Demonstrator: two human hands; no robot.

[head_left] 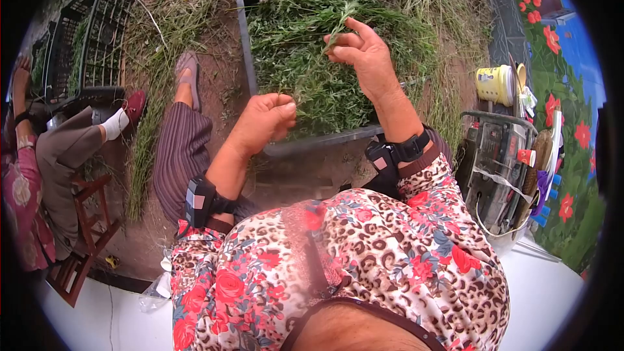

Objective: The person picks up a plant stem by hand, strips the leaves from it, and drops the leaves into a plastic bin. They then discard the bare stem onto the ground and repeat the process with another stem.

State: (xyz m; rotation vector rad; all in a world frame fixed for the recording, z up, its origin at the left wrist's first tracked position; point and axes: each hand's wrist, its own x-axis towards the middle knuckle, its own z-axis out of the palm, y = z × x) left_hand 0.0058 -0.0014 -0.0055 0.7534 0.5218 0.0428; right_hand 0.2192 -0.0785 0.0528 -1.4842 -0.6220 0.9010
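Observation:
A black plastic crate (318, 145) in front of me is heaped with cut green leafy stems (286, 39). Over the right part of the heap, my right hand (367, 58) pinches a pale green leafy sprig (344, 21) between thumb and fingers, its tip pointing up and away. My left hand (263, 122) is closed in a loose fist above the crate's near left side. A bit of greenery shows by its fingertips, but what lies inside the fist is hidden.
Loose stalks (162, 58) litter the ground around the crate. To the left, another person (62, 169) sits beside a wooden chair (84, 227) and a black slatted crate (97, 39). A yellow bucket (494, 85) and a clear plastic bin (497, 169) stand at right.

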